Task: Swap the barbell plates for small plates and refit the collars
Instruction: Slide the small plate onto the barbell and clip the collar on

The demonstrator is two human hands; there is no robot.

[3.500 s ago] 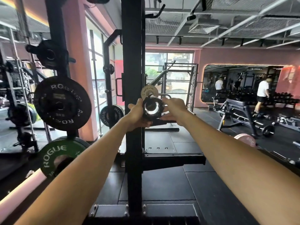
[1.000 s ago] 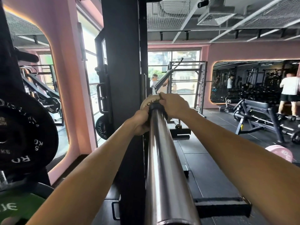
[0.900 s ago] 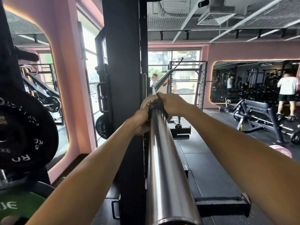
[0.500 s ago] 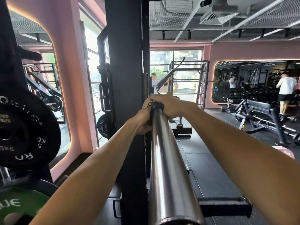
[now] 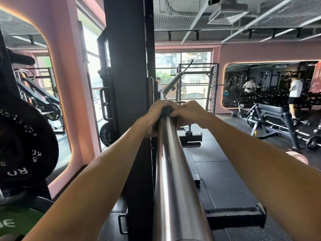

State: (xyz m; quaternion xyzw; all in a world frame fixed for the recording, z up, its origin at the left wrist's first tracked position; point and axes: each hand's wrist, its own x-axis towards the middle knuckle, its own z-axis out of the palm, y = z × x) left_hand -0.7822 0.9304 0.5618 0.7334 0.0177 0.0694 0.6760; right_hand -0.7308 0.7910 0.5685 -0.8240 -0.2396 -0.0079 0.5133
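- Polished steel barbell sleeve (image 5: 171, 171) runs from the bottom edge of the head view straight away toward both hands; seen end-on along its length.
- Black collar (image 5: 166, 110) sits on the sleeve at its far end, mostly covered by fingers; only a dark strip shows between the two hands.
- Small pale round plate (image 5: 167, 102) just behind the collar; only its upper rim shows above the knuckles. Gap or contact between plate and collar cannot be told.
- Left hand (image 5: 152, 119) on the left side of the collar, fingers curled round it, thumb side up.
- Right hand (image 5: 188, 113) on the right side, fingers bent over the top of the collar, fingertips meeting the dark strip. Both forearms extended, one on each side of the sleeve.
- Black steel rack upright (image 5: 128, 66) stands just left of the sleeve, rising out of the top of the view.
- Large black round plate with white lettering (image 5: 26, 143) stored at far left; green round plate (image 5: 15, 221) below it at the bottom left corner.
- Smaller black plate with white lettering (image 5: 105, 136) low down, behind the upright, near the window.
- Black weight bench (image 5: 272, 117) at right on dark rubber floor.
- Wall mirror (image 5: 271, 84) with a lit edge on the pink wall; two people in white shirts and dark shorts appear in it.
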